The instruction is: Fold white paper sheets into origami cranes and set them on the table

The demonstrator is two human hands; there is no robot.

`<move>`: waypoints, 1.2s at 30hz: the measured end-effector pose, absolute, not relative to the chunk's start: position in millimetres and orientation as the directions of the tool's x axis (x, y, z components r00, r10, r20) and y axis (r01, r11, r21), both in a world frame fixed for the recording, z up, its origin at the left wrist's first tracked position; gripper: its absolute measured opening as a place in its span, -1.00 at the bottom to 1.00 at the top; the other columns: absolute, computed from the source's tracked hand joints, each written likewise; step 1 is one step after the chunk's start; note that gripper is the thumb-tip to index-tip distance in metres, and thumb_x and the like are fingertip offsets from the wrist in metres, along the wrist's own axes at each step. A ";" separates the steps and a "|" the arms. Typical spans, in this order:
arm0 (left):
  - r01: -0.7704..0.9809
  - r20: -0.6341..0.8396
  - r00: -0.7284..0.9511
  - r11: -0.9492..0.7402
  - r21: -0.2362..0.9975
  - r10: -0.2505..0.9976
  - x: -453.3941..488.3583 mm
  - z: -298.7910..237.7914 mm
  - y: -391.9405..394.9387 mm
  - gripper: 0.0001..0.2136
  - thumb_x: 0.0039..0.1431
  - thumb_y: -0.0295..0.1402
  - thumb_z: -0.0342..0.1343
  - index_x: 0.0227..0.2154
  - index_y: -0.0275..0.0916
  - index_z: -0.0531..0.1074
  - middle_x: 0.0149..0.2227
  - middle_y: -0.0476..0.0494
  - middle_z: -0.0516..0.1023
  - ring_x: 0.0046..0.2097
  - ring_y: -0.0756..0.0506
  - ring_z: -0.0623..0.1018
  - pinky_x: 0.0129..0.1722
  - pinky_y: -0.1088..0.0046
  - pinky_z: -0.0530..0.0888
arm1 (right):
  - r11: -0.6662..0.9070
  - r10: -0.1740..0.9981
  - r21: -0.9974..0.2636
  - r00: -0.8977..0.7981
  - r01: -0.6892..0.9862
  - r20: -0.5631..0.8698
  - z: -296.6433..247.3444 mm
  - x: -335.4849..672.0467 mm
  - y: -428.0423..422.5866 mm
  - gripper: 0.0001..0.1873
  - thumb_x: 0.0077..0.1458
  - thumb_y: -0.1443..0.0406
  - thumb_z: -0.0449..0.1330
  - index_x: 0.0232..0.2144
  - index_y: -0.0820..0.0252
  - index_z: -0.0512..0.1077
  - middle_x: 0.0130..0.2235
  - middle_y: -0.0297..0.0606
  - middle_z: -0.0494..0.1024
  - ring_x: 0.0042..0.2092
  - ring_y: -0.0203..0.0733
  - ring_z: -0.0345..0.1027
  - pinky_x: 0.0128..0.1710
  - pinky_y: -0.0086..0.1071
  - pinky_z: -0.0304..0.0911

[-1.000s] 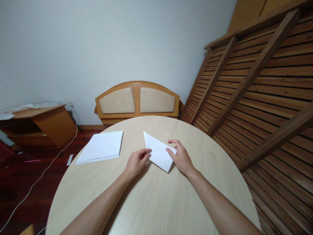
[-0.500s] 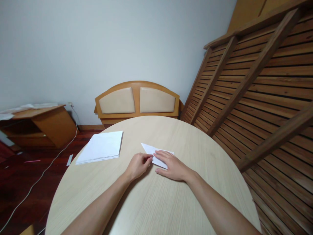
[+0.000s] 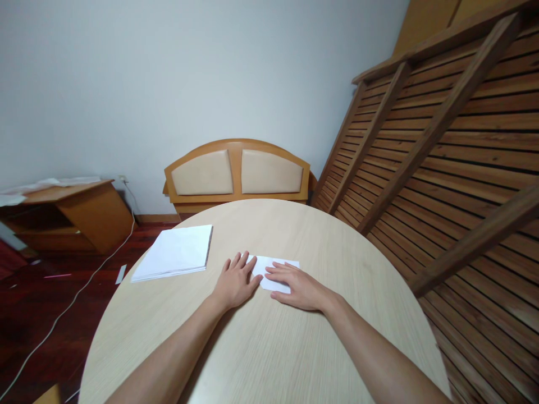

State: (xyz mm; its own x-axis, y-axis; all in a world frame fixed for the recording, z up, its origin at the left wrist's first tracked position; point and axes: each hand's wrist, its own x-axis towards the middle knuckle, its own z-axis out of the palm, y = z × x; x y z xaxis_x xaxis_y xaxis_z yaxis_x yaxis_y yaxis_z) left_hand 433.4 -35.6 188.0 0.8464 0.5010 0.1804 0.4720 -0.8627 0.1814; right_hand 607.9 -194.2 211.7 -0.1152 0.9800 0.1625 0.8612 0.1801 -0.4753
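Fingers (image 3: 243,262) of the left hand (image 3: 234,282) are slightly spread, those of the right hand (image 3: 295,286) are held close together, and all are laid flat on the folded white paper (image 3: 278,265), which is pressed onto the round table (image 3: 269,348) near the paper stack (image 3: 174,252).

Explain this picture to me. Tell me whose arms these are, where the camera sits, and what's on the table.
The camera is worn on a person's head and looks down, so the two bare arms are that person's own. The left hand and right hand both lie flat and open on a small folded white paper, which rests on a round pale wooden table. Nothing is gripped. To the left lies a stack of white sheets.
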 end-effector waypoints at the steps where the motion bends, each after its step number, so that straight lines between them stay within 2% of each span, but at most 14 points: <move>1: 0.512 0.172 0.826 -0.842 0.170 0.537 433.7 188.5 -35.5 -0.44 0.32 -0.01 -0.05 0.28 -0.16 0.22 0.37 -0.32 0.14 0.38 -0.37 0.13 0.28 -0.12 0.12 | 0.181 0.980 -0.475 -0.117 0.861 0.162 211.9 607.9 -194.4 -0.44 0.24 0.08 0.16 0.24 0.06 0.32 0.31 -0.21 0.28 0.37 -0.01 0.02 0.36 -0.07 -0.10; 7: 0.638 0.232 0.719 -0.755 0.153 0.655 434.0 192.6 -33.5 -0.42 0.29 0.01 -0.01 0.21 -0.31 0.30 0.32 -0.44 0.22 0.35 -0.41 0.17 0.24 -0.09 0.18 | 0.166 0.983 -0.480 -0.107 0.861 0.148 212.0 608.6 -195.0 -0.46 0.24 0.08 0.16 0.23 0.03 0.34 0.31 -0.21 0.28 0.37 0.03 0.02 0.36 -0.03 -0.10; 10: 0.531 0.276 0.781 -0.828 0.180 0.561 433.3 193.6 -34.5 -0.48 0.31 -0.07 0.02 0.21 -0.27 0.30 0.33 -0.37 0.22 0.35 -0.32 0.20 0.27 0.00 0.19 | 0.170 0.982 -0.486 -0.106 0.857 0.156 211.2 608.3 -195.0 -0.47 0.25 0.09 0.16 0.22 0.02 0.34 0.31 -0.22 0.28 0.37 0.01 0.02 0.36 -0.02 -0.10; 13: 0.408 0.260 0.855 -0.892 0.196 0.449 433.0 193.7 -37.1 -0.48 0.29 -0.04 0.03 0.22 -0.18 0.29 0.30 -0.30 0.28 0.32 -0.28 0.26 0.28 0.03 0.18 | 0.173 0.981 -0.479 -0.105 0.860 0.165 210.5 607.8 -194.9 -0.49 0.25 0.10 0.15 0.22 0.00 0.34 0.31 -0.24 0.28 0.37 0.00 0.01 0.36 -0.03 -0.12; 17: 0.435 0.213 0.858 -0.881 0.185 0.468 433.0 193.7 -38.7 -0.45 0.28 0.01 0.02 0.23 -0.16 0.28 0.32 -0.33 0.24 0.34 -0.34 0.22 0.25 -0.10 0.19 | 0.178 0.979 -0.473 -0.105 0.863 0.176 209.2 608.5 -194.1 -0.47 0.24 0.09 0.16 0.22 0.02 0.34 0.30 -0.22 0.29 0.37 0.00 0.02 0.37 -0.04 -0.12; 20: 0.443 0.199 0.857 -0.877 0.184 0.475 432.8 194.1 -37.2 -0.45 0.29 0.01 0.00 0.24 -0.14 0.28 0.34 -0.34 0.20 0.35 -0.36 0.20 0.25 -0.12 0.19 | 0.169 0.978 -0.469 -0.088 0.867 0.189 208.1 609.3 -193.3 -0.46 0.22 0.07 0.18 0.21 0.05 0.35 0.30 -0.19 0.29 0.36 0.01 0.04 0.36 -0.05 -0.09; 25: 0.339 0.173 0.910 -0.915 0.217 0.378 430.9 194.9 -34.5 -0.55 0.34 -0.10 -0.03 0.22 -0.06 0.33 0.34 -0.28 0.21 0.37 -0.38 0.15 0.27 -0.09 0.19 | 0.152 0.978 -0.472 -0.065 0.868 0.197 208.1 608.7 -193.0 -0.43 0.21 0.05 0.19 0.21 0.07 0.35 0.29 -0.18 0.32 0.34 0.01 0.07 0.34 -0.07 -0.05; 28: 0.302 0.149 0.930 -0.928 0.216 0.337 429.3 196.1 -35.7 -0.51 0.32 -0.06 -0.01 0.26 -0.04 0.29 0.36 -0.28 0.16 0.37 -0.42 0.11 0.27 -0.14 0.15 | 0.141 0.979 -0.459 -0.056 0.877 0.194 208.7 608.4 -193.8 -0.43 0.22 0.03 0.16 0.22 0.04 0.33 0.29 -0.21 0.31 0.35 0.00 0.06 0.35 -0.04 -0.09; 32: 0.326 0.130 0.925 -0.922 0.208 0.356 428.1 197.6 -38.1 -0.45 0.31 0.01 -0.02 0.29 -0.05 0.22 0.38 -0.28 0.11 0.38 -0.44 0.07 0.27 -0.18 0.11 | 0.045 0.983 -0.433 0.037 0.900 0.179 205.9 614.1 -194.0 -0.40 0.21 -0.04 0.14 0.23 0.01 0.31 0.29 -0.20 0.31 0.34 0.05 0.07 0.34 0.07 -0.14; 36: 0.333 0.134 0.921 -0.918 0.214 0.365 427.7 196.9 -38.5 -0.48 0.33 -0.01 -0.04 0.27 -0.07 0.26 0.38 -0.27 0.13 0.39 -0.42 0.07 0.28 -0.16 0.11 | -0.133 0.933 -0.411 0.254 0.902 0.254 199.4 627.1 -192.3 -0.47 0.31 0.02 0.02 0.18 0.14 0.36 0.23 -0.11 0.39 0.28 0.05 0.17 0.29 0.01 0.00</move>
State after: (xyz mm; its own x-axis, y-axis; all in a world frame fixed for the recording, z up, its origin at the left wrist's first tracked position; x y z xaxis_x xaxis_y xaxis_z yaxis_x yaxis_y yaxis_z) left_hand 427.7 -38.5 196.9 0.9212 0.3654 0.1338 0.3331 -0.9182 0.2144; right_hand 627.1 -192.3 199.4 0.2538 0.9333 0.2542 0.9019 -0.1334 -0.4108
